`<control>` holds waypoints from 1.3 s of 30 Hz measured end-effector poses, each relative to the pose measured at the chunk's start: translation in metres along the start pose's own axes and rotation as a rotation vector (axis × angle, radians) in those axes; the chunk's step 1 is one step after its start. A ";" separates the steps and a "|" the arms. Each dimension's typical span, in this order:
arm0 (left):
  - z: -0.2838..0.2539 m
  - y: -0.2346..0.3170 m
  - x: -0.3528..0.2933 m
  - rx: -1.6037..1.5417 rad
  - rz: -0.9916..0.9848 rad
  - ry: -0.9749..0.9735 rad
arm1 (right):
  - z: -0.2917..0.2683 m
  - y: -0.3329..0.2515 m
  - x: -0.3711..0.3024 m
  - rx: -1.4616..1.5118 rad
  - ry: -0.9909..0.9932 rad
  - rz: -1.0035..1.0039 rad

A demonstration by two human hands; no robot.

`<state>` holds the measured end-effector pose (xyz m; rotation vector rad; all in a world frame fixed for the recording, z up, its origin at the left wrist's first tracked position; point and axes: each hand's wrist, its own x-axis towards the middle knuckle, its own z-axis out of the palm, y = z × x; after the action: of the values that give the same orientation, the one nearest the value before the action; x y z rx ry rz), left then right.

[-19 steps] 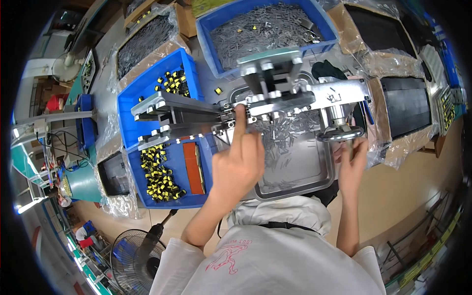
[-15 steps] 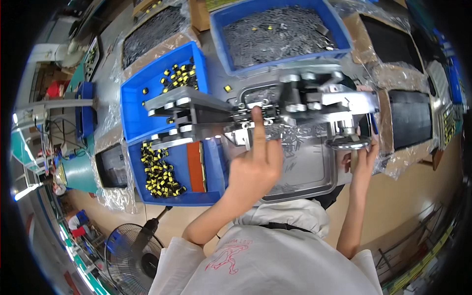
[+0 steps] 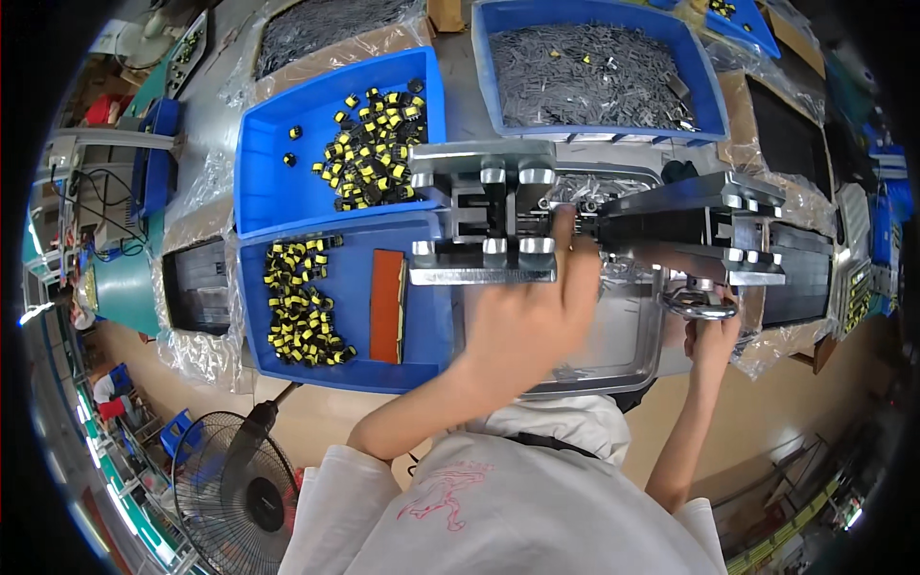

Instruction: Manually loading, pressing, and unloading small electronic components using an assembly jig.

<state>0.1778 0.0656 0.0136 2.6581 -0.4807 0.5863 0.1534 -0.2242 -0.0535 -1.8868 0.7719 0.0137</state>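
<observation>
A metal press-like machine (image 3: 484, 263) with bright bolts stands in front of me. My left hand (image 3: 527, 321) is at its middle, index finger stretched up among the small metal parts between the two bolted blocks. Its other fingers are partly bent and blurred; I see nothing held in it. To the right, my right hand (image 3: 712, 337) is closed just under a round chromed wheel (image 3: 700, 301) on the machine. Its fingers curl beneath the wheel's rim, and what they grip is hidden. Below the machine lies a steel tray (image 3: 637, 356) with thin metal pieces.
At left stand two blue bins (image 3: 273, 201) with black-and-yellow coil-like parts (image 3: 305, 321); the nearer also holds an orange block (image 3: 387, 307). Behind the machine is a blue bin (image 3: 599, 129) of dark metal strips. Plastic-lined cartons (image 3: 797, 259) flank the right. A fan (image 3: 235, 479) stands lower left.
The view has swung, so the machine and bins appear shifted and turned. My left index finger stays at the machine's middle; my right hand remains by the round wheel.
</observation>
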 end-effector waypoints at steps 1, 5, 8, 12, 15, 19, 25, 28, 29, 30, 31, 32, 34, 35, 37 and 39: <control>-0.004 -0.004 0.003 -0.004 -0.027 -0.050 | -0.001 0.006 0.003 -0.012 -0.025 0.005; -0.003 -0.011 0.002 -0.019 -0.004 -0.094 | -0.004 0.016 0.006 -0.002 -0.055 -0.075; 0.000 -0.014 0.000 -0.023 0.022 -0.110 | -0.001 0.005 -0.002 0.027 -0.072 -0.084; 0.002 -0.016 0.000 -0.038 0.060 -0.079 | -0.001 0.002 -0.004 0.065 -0.083 -0.114; 0.008 -0.017 -0.001 -0.007 0.077 -0.033 | -0.001 0.001 -0.004 0.066 -0.087 -0.118; 0.012 -0.012 -0.002 -0.051 0.034 -0.086 | 0.000 0.000 -0.004 0.070 -0.108 -0.142; 0.018 -0.008 -0.005 -0.072 0.005 -0.059 | -0.001 -0.002 -0.007 0.067 -0.115 -0.145; 0.022 -0.004 -0.006 -0.121 -0.065 -0.042 | -0.002 -0.001 -0.005 0.076 -0.118 -0.144; 0.024 -0.005 -0.007 -0.121 -0.062 -0.040 | -0.002 0.000 -0.006 0.071 -0.114 -0.142; 0.029 -0.007 -0.008 -0.092 -0.037 0.009 | -0.001 -0.001 -0.006 0.073 -0.112 -0.143; 0.030 -0.008 -0.007 -0.066 -0.012 0.057 | -0.001 -0.001 -0.007 0.074 -0.114 -0.131; 0.028 -0.009 -0.006 -0.093 0.003 0.063 | -0.001 -0.001 -0.006 0.074 -0.117 -0.119; 0.024 -0.012 -0.006 -0.124 0.009 0.025 | -0.002 0.000 -0.005 0.079 -0.118 -0.113; 0.023 -0.012 -0.005 -0.153 0.011 -0.011 | -0.002 0.001 -0.005 0.083 -0.124 -0.107; 0.025 -0.014 -0.006 -0.130 0.018 -0.027 | -0.002 0.001 -0.005 0.082 -0.119 -0.112; 0.022 -0.017 -0.005 -0.102 0.052 -0.068 | -0.002 0.001 -0.005 0.078 -0.112 -0.094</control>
<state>0.1872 0.0721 -0.0118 2.5819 -0.5850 0.4749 0.1484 -0.2242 -0.0517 -1.8297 0.5992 0.0301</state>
